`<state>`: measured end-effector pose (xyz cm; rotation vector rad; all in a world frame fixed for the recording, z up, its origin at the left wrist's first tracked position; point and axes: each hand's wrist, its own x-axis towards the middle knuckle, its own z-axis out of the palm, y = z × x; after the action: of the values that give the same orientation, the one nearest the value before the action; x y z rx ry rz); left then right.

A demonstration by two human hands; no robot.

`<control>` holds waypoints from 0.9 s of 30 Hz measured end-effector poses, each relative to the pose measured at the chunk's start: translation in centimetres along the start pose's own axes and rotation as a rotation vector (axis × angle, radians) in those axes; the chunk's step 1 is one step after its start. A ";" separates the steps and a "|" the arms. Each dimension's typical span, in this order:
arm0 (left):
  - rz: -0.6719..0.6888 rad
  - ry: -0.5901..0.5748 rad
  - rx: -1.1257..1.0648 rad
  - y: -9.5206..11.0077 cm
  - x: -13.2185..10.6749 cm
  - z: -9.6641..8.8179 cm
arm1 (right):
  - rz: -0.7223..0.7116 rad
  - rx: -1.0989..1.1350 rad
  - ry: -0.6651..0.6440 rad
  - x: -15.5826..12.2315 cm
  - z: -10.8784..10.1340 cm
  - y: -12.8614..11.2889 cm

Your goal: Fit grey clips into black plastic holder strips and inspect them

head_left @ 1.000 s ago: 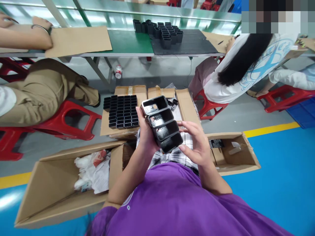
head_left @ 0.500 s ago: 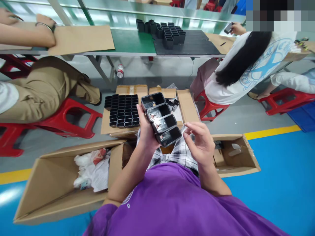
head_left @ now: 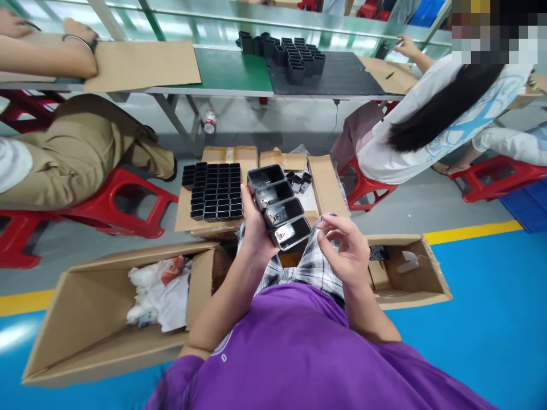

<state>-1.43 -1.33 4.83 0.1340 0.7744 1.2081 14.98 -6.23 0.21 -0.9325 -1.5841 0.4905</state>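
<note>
My left hand [head_left: 255, 228] grips a row of black plastic housings [head_left: 278, 206], open sides up, held side by side above my lap. My right hand [head_left: 347, 250] hovers just right of the row, fingers curled and apart, with nothing visible in it and not touching the housings. Beyond them, on a cardboard sheet on the floor, stands a packed block of the same black housings [head_left: 213, 191].
An open carton with crumpled bags [head_left: 102, 319] lies at the left, a smaller carton [head_left: 405, 267] at the right. Two seated people on red stools [head_left: 128, 199] flank a green bench [head_left: 231, 71] carrying more black housings [head_left: 294, 54].
My right hand has come off the row of housings and drawn back to the right. The row has tilted slightly and sits a bit lower and further from me.
</note>
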 end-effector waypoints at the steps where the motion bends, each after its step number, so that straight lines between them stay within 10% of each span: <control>1: -0.011 0.018 -0.004 -0.2 0.3 -0.6 | 0.018 0.000 -0.011 -0.1 0.0 0.3; 7: -0.205 0.294 0.065 -2.8 1.5 -6.7 | 0.051 -0.049 -0.259 -0.3 1.1 2.8; 17: -0.197 0.208 -0.065 -3.5 0.1 -17.2 | -0.262 -0.188 -1.142 1.5 10.2 6.1; 27: -0.051 0.324 -0.185 1.0 1.3 -23.3 | -0.417 -0.279 -1.292 3.4 19.3 4.4</control>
<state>-16.03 -6.86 -12.59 -0.2383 0.9350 1.2627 -2.22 2.48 -5.57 -0.3899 -2.9899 0.6170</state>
